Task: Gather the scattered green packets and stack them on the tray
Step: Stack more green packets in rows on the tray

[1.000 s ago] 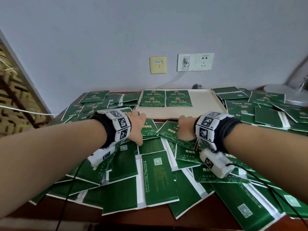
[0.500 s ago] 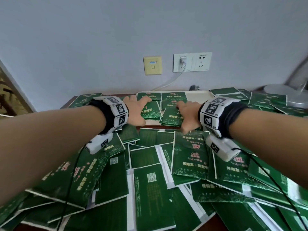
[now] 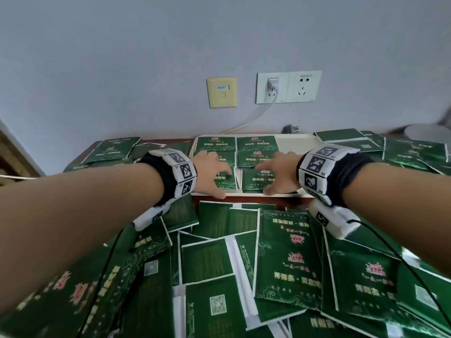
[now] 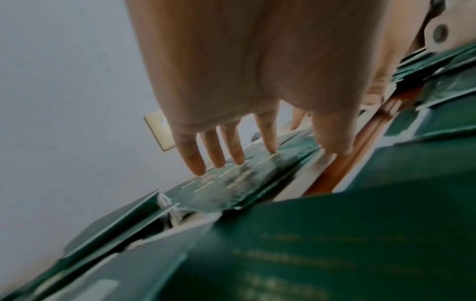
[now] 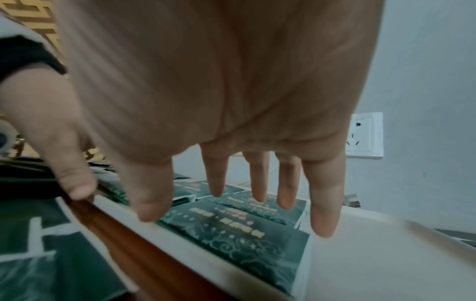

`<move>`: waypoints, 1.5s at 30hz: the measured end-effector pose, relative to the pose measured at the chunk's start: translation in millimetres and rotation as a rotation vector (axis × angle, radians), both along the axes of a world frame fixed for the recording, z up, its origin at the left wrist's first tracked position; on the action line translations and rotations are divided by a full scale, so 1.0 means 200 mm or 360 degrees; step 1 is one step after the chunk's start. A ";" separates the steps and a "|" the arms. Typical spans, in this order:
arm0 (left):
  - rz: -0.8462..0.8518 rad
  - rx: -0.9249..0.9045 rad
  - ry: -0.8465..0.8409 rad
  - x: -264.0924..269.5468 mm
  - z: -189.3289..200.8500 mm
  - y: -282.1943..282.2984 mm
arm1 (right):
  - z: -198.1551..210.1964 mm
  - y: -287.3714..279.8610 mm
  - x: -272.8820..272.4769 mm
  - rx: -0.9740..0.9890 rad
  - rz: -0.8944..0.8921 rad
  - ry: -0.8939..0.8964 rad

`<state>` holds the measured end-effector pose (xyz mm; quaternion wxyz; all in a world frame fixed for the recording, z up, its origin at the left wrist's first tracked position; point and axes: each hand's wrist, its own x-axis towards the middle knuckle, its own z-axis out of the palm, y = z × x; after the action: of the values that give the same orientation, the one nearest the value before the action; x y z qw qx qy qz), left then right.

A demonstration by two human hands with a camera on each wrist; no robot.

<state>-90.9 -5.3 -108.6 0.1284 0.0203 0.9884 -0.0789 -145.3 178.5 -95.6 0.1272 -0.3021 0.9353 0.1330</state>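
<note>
Over the tray at the back edge of the bench, seen from the head camera, both hands are reaching forward with palms down. The left hand is lying with spread, straight fingers on the front-left packet in the tray, and the right hand is lying the same way on the front-right packet just beside it. Neither grip is pinching anything; both are flat and spread. Behind these two, further green packets are lying side by side toward the tray's back rim, and the tray's right part is showing bare cream surface. Scattered packets are covering the bench from the tray's front rim to the near edge and along both sides. A lamp base is standing at the back right corner, and a socket plate with a white plug is sitting on the wall above.

From the left wrist camera, the left hand is showing straight, slightly parted fingers, their tips touching the printed face of a packet inside the tray's pale front rim.

From the right wrist camera, the right hand is holding its fingers straight and spread above the front-right packet; whether the tips are touching is hard to tell. Its thumb is hanging at the tray's front rim, and bare tray floor is lying to the right of the packet.
</note>
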 end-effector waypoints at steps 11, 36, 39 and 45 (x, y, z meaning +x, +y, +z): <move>0.0076 0.0015 -0.0118 0.02 -0.08 0.12 | -0.07 0.00 0.09 0.0067 0.0090 -0.0122; 0.0107 0.0208 0.0004 0.04 -0.04 -0.09 | 0.02 0.04 0.12 0.0062 0.0060 -0.0241; 0.0149 0.0163 0.0047 0.03 -0.05 -0.09 | -0.01 0.01 0.12 0.0065 0.0102 -0.0239; 0.0167 0.0066 0.0016 0.01 -0.09 -0.05 | -0.03 -0.01 0.10 0.0054 0.0131 -0.0246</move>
<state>-88.8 -14.5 -126.1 0.1270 -0.0293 0.9901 -0.0518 -126.1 176.7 -102.0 0.1986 -0.3474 0.9071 0.1304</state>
